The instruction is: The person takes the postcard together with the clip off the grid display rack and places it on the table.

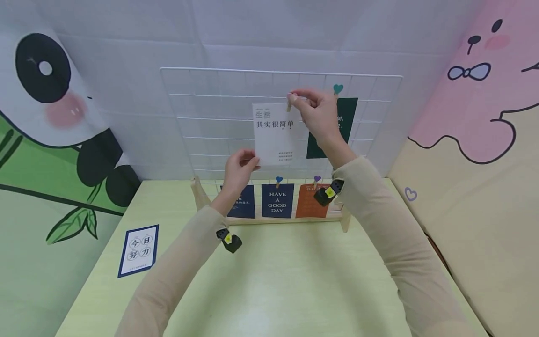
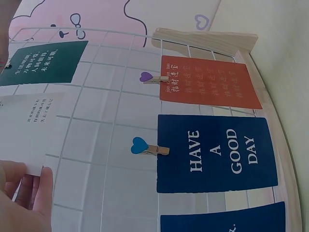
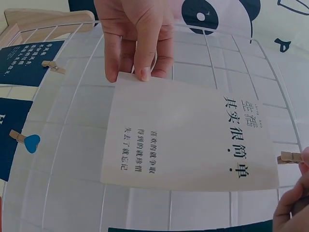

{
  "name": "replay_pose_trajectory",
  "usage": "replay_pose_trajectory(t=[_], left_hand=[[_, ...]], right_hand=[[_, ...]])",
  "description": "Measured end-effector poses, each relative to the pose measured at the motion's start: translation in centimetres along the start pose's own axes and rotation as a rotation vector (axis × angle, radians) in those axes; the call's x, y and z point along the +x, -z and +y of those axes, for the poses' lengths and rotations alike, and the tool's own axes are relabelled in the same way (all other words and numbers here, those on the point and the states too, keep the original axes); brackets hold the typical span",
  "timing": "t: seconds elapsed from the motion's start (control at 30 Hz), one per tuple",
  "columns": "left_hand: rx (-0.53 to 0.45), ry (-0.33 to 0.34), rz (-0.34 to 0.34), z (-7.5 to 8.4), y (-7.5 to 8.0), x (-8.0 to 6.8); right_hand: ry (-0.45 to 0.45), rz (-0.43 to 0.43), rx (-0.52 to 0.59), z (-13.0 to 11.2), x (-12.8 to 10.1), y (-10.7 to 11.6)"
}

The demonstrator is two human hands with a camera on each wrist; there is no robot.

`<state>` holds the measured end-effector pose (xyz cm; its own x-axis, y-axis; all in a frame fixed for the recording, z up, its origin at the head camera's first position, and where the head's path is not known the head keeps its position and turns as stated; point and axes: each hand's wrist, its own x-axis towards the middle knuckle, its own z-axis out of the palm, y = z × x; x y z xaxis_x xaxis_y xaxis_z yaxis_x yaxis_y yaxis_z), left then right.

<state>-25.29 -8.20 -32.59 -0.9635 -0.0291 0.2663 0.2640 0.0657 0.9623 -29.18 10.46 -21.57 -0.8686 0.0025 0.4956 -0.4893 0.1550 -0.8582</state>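
A white card [image 1: 271, 138] with dark printed characters stands upright in front of a white wire grid [image 1: 219, 96]. My left hand [image 1: 240, 171] pinches its lower left edge between thumb and fingers, as the right wrist view also shows. At the card's upper right, my right hand [image 1: 318, 114] pinches a small wooden clothespin [image 3: 289, 157], whose tip is at the card's top edge. Whether the pin grips the card and wire, I cannot tell. Behind my right hand a dark green card [image 1: 347, 112] hangs from a clothespin with a teal heart [image 1: 338, 89], partly hidden.
Along the grid's lower part hang a blue card [image 2: 217, 153] reading "HAVE A GOOD DAY", an orange card [image 2: 210, 83] and another blue card [image 1: 244, 203], on heart or wooden clothespins. A blue-bordered card [image 1: 138, 250] lies on the table [image 1: 269, 281] at left. Wooden feet [image 1: 345, 219] support the grid.
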Motion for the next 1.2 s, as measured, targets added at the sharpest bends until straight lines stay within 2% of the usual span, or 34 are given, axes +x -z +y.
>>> replay_pose_trajectory(t=[0.1, 0.83, 1.2], left_hand=[[-0.001, 0.002, 0.006, 0.2, 0.0, -0.1], [-0.003, -0.042, 0.005, 0.0, 1.1, -1.3], [0.022, -0.01, 0.003, -0.2, 1.7, -2.2]], right_hand=[[0.01, -0.006, -0.03, -1.3, -1.3, 0.4], [-0.051, -0.053, 0.019, -0.4, -3.3, 2.5], [-0.081, -0.067, -0.014, 0.7, -4.3, 3.2]])
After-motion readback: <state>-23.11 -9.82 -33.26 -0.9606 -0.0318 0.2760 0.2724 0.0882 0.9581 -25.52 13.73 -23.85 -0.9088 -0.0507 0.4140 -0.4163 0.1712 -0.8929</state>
